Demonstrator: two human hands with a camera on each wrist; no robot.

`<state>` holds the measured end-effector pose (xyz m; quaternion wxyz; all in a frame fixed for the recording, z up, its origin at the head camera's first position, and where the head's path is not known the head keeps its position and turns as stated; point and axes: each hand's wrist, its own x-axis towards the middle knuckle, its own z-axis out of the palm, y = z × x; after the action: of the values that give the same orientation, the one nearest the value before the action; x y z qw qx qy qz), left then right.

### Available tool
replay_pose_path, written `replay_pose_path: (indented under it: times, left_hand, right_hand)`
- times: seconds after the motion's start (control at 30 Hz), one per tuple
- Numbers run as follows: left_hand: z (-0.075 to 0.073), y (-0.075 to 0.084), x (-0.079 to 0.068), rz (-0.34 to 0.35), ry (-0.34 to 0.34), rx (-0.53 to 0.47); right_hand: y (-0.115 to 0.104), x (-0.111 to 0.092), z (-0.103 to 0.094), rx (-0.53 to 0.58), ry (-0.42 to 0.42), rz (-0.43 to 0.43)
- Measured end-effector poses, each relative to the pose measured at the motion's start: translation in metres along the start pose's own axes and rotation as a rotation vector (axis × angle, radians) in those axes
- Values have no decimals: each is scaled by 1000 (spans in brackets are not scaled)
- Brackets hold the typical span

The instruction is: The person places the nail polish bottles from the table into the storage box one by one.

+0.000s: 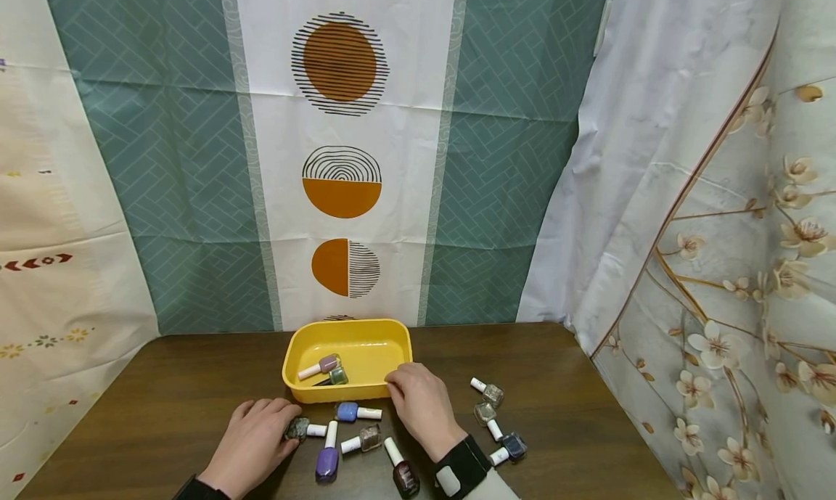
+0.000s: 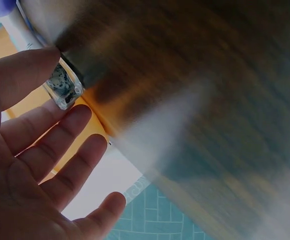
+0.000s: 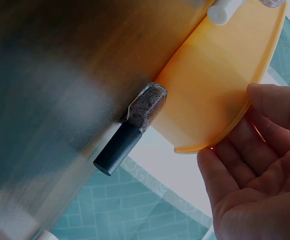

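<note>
- The left hand (image 1: 251, 438) pinches a glitter bottle (image 1: 299, 428) between thumb and index finger; its other fingers are spread loosely.
- This bottle lies nearer than the yellow tray (image 1: 379, 351), its long axis left to right, white cap (image 1: 316, 430) toward the right; I cannot tell if it is lifted.
- From the left hand, the tray lies far and to the right.
- The right hand (image 1: 423, 406), farther from that bottle, grips the tray's near right rim between thumb and fingers.
- A purple bottle (image 1: 326, 465) lies just right of the pinched one.
- Inside the tray, at left, lie a pinkish bottle (image 1: 329, 363) and a green bottle (image 1: 338, 376).
</note>
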<state>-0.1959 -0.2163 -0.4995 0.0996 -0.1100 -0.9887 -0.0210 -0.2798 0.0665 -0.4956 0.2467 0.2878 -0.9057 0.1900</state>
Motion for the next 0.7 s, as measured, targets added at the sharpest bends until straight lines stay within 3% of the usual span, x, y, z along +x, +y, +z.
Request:
replay_pose_path:
  times: [0.4,0.7]
  left_hand:
    - [1,-6,0,-30,-79,-47]
    - [0,-4,-8,2,4,-39]
  right_hand:
    - [0,-1,0,-5,13,-6]
    - [0,-1,1,-2,7,-3]
